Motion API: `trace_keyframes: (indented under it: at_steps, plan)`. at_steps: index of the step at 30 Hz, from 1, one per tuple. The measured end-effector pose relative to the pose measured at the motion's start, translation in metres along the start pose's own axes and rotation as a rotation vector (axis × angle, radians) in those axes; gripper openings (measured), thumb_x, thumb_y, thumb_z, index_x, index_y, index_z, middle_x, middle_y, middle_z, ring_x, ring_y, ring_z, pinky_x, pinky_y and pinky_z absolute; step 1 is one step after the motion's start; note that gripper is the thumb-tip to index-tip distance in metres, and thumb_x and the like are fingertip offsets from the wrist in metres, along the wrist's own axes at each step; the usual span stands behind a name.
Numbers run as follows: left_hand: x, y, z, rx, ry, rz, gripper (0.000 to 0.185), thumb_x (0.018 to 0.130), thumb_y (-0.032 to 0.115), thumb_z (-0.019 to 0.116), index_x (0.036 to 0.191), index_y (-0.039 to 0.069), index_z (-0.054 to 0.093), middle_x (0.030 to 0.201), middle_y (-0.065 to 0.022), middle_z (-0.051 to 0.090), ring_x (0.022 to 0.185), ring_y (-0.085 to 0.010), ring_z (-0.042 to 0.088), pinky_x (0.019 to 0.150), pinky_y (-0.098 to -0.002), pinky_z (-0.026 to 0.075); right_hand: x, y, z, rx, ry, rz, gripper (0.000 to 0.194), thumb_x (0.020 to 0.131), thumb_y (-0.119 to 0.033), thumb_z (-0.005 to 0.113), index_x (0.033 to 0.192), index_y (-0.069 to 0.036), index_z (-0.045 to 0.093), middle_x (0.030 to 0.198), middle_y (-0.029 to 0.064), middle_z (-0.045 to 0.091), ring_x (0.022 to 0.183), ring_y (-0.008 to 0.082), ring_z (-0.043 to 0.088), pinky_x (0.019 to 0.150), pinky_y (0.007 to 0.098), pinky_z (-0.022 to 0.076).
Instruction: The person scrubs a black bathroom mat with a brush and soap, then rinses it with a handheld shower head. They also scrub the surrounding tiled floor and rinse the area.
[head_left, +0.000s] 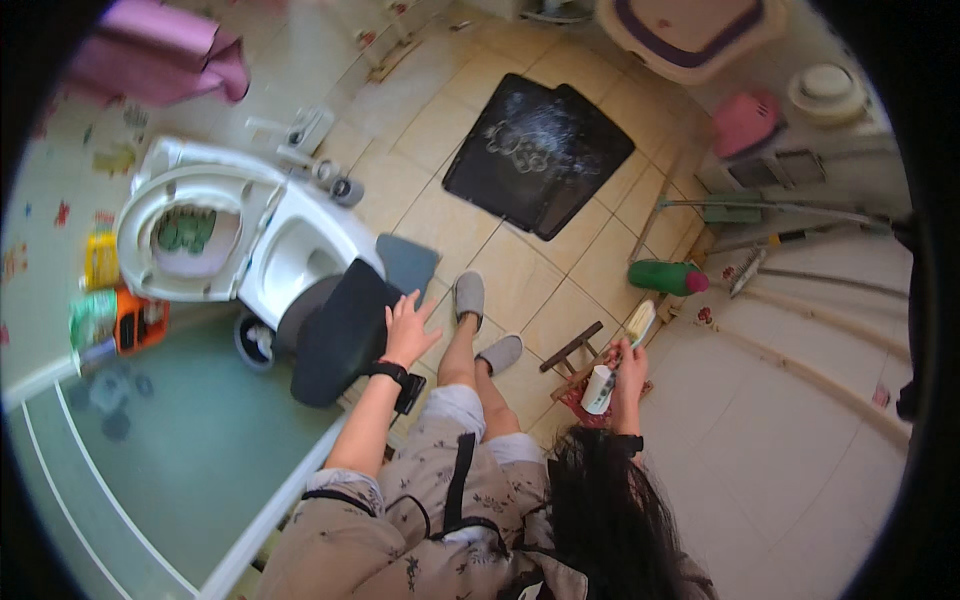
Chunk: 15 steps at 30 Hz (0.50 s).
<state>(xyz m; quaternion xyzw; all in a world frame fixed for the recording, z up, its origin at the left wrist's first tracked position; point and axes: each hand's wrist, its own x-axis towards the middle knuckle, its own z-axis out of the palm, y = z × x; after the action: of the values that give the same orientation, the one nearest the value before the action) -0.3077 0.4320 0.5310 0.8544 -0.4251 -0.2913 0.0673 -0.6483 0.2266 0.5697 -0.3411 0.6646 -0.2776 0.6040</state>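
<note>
My left hand (410, 330) is empty with its fingers spread, beside a dark curved panel (341, 337). Whether the fingertips touch it I cannot tell. My right hand (630, 371) grips a scrub brush (641, 322) with pale bristles, its head pointing away from me. Just left of that hand is a white cylinder (598, 390), perhaps a paper roll, above a small wooden stool (574, 349). Ahead on the tiles lies a black mat (517, 176), wet and streaked with whitish foam.
A toilet (311, 247) with raised seat stands left, a small bin (255, 341) beside it. A green bottle (664, 277) with a pink cap lies or stands at right, near long-handled tools (780, 206). A folding basin (694, 37) is at the far wall.
</note>
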Motion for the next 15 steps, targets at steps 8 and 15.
trace_keyframes:
  at_steps: [8,15]
  plan:
    - [-0.038,-0.042,0.000,-0.109,0.102,-0.194,0.059,0.074,0.032,0.070,0.128,0.014,0.054,0.137,-0.0129,0.046,0.129,-0.0349,0.038,0.108,-0.0556,0.025,0.050,-0.056,0.049,-1.115,-0.045,-0.476,0.029,0.096,-0.024,0.049,0.112,0.000,0.053,0.079,0.0219,0.063,0.071,0.0365,0.061,0.062,0.0415,0.0469]
    - [-0.031,-0.050,0.009,-0.189,0.070,-0.244,0.055,0.078,0.028,0.069,0.128,0.011,0.052,0.139,-0.0134,0.044,0.130,-0.0321,0.038,0.110,-0.0495,0.024,0.091,-0.115,0.086,-0.794,0.057,-0.759,0.033,0.096,-0.026,0.050,0.115,0.000,0.055,0.078,0.0194,0.061,0.068,0.0303,0.061,0.063,0.0389,0.0453]
